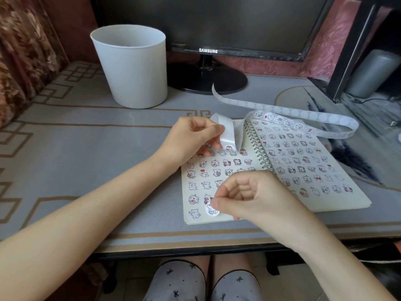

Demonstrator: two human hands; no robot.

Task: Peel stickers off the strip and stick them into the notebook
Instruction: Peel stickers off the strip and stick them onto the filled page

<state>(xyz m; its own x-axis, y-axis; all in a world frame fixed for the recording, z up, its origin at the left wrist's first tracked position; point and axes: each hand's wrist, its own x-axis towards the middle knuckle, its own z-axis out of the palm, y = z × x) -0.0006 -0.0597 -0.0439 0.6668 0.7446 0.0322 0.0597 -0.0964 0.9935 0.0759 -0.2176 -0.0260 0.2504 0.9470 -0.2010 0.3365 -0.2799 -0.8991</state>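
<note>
On the grey counter (86, 137) lies an open spiral notebook (338, 202), and both its pages are covered with rows of small cartoon stickers. At the lower edge of the left page the right hand (253, 198) pinches one round white sticker (212, 210) between thumb and forefinger, with the other fingers curled in. The sticker touches the paper or is just above it — I cannot tell which. Higher, over the top of the same page, the left hand (191, 137) holds the white strip (227, 131) bent into a loop, with thumb and fingers closed on it. One sticker shows at the lower end of the loop. From there the strip passes over the top of the right page, carrying some printed stickers, and turns back at the right side. It then runs — here with only blank circles — toward the foot of a black monitor (208, 18). Left of the monitor stands a white bin (132, 68), well apart from the notebook.
</note>
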